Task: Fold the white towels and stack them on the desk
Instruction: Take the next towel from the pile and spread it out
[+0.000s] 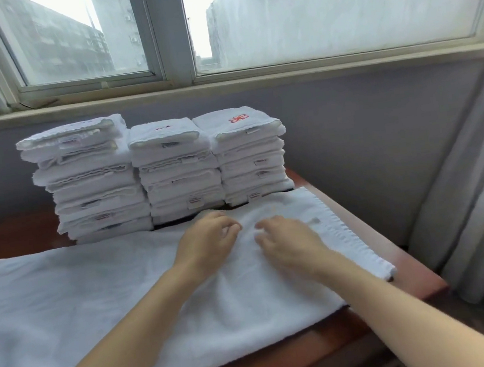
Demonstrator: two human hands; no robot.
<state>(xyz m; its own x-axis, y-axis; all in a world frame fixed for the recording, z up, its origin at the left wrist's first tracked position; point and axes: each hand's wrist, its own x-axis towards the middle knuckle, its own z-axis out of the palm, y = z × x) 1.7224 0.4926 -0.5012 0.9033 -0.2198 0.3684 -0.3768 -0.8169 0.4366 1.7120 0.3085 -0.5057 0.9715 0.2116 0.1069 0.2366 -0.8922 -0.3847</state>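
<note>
Under both hands, a large white towel [95, 292] lies spread on the red-brown wooden desk [316, 354]. The left hand [208, 242] and right hand [287, 241] rest on it with bent fingers; I cannot tell whether they pinch it. Stacks of folded white towels [178, 172] stand just beyond.

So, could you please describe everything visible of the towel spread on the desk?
The spread towel is white terry cloth with a ribbed hem along its right edge. It lies flat on the reddish-brown desk, its far edge against the folded towel stacks. The left hand and right hand rest on it, fingers bent.
</note>
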